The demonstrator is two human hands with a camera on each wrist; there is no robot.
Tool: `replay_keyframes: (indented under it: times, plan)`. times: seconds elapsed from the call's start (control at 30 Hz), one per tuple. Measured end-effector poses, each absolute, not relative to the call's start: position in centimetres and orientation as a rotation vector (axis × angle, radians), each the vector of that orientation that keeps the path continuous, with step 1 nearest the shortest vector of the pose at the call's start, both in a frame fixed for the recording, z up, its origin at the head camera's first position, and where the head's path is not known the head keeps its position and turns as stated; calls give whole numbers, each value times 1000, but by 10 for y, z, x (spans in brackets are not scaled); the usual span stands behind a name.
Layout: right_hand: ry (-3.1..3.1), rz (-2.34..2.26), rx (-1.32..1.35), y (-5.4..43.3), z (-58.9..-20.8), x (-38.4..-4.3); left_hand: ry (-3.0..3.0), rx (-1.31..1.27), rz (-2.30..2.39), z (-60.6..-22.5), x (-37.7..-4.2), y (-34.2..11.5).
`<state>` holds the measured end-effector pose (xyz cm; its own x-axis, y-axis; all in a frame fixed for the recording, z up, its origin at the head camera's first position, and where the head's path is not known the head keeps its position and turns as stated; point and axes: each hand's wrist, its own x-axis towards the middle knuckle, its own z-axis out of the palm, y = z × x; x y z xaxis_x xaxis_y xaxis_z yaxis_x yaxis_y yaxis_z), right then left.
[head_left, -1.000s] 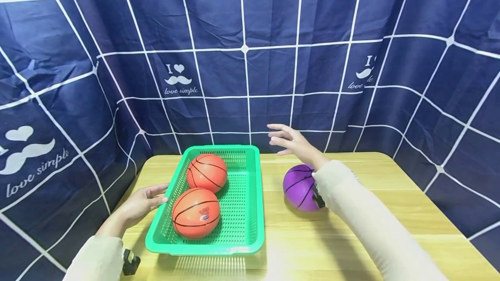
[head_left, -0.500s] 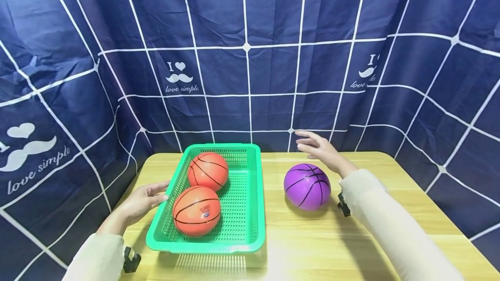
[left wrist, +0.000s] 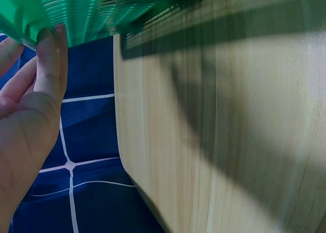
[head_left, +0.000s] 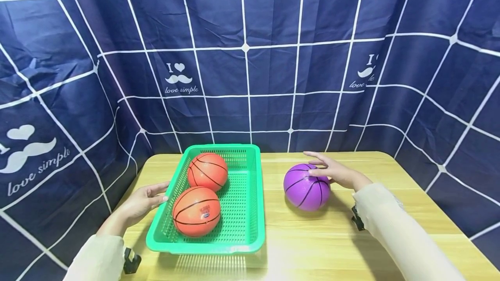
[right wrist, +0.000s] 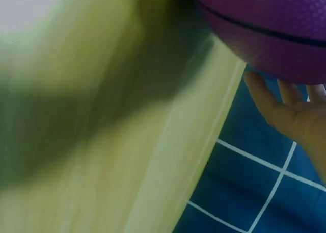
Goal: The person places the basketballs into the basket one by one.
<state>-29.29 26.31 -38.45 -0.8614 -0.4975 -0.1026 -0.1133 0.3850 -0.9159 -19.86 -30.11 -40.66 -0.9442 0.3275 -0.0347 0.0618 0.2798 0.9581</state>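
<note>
In the head view, my left hand (head_left: pixel 138 205) is at the left side of a green plastic basket (head_left: pixel 258 211). Its fairly straight fingers (left wrist: pixel 47 65) rest against the outside of the slotted wall in the left wrist view. Two orange toy basketballs, a far one (head_left: pixel 208 170) and a near one (head_left: pixel 196 211), lie in the basket's left half. My right hand (head_left: pixel 337 171) reaches over the far right side of a purple toy basketball (head_left: pixel 306 190) on the table. The fingers are spread and loosely bent, right at the ball's surface, not wrapped round it.
The light wooden table (head_left: pixel 281 246) carries the basket and the purple ball. A dark blue curtain (head_left: pixel 269 73) with white grid lines encloses the table at the back and both sides. Black wrist mounts (head_left: pixel 131 261) show at the sleeves.
My right hand has moved right from beyond the purple ball, then come down onto its far right side. The left hand, basket and balls have kept their places.
</note>
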Motion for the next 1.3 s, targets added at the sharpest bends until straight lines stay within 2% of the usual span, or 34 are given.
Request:
replay_keyframes:
  times: [0.6, 1.3]
  plan:
    - [2097, -1460, -382, 283, -398, -279, 2317, 344, 1730, -407, -199, -301]
    - [2362, -1570, -651, 272, -394, -283, 2311, 342, 1742, -408, -199, -303]
